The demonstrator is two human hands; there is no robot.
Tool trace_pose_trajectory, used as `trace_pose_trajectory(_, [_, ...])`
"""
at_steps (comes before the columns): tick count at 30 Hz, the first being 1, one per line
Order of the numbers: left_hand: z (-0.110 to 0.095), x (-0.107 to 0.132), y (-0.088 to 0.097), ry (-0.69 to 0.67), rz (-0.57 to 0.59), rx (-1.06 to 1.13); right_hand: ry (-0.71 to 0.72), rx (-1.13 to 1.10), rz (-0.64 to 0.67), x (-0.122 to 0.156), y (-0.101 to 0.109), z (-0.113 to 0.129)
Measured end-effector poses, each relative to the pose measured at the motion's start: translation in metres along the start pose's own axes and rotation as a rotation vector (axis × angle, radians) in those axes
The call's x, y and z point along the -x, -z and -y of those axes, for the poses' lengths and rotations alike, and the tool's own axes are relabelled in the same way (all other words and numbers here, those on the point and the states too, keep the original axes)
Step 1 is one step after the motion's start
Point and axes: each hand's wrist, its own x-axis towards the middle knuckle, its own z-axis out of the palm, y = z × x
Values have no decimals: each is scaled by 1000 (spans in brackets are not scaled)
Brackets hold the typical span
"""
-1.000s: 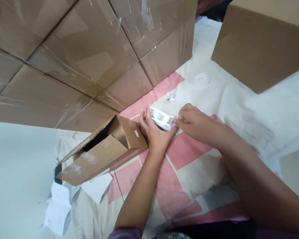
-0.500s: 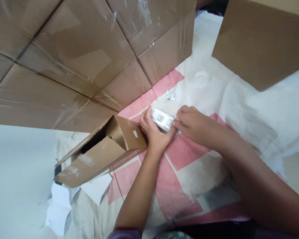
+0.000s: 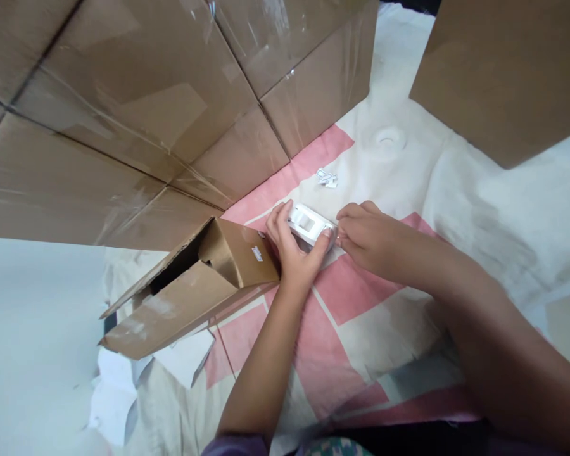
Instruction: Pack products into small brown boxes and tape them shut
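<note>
My left hand point(image 3: 292, 250) is closed around a small white plastic device point(image 3: 308, 223) with rounded corners and a recessed window in its upper face. The thumb presses on the end nearest my other hand. Right at that end, my right hand point(image 3: 361, 228) is closed in a pinch; what lies between its fingertips is too small and hidden to name. Beyond the device, a few small white pieces point(image 3: 327, 178) lie on the pink and cream cloth point(image 3: 368, 297). An open brown cardboard box point(image 3: 185, 297) lies on its side by my left wrist.
A wall of taped cardboard boxes point(image 3: 171, 95) stands at the upper left. Another carton point(image 3: 498, 82) is at the upper right. White paper sheets point(image 3: 185, 358) lie by the open box, and a white ring-like item point(image 3: 389, 139) rests on the cloth.
My left thumb has moved up onto the end of the white device. My right fingers have drawn slightly away to the right, still pinched. The view has shifted a little.
</note>
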Motion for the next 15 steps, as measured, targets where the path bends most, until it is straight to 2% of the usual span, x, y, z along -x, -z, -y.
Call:
trace_pose_trajectory(4, [-3,0,0,12,-1,-22,-64,39,87,0,6,6])
trace_pose_trajectory(11, [-6,0,0,53,27,-99,-50,3,103,2,7,5])
trace_pose_trajectory(15, [-7,1,0,69,43,-68,-50,4,108,0,3,1])
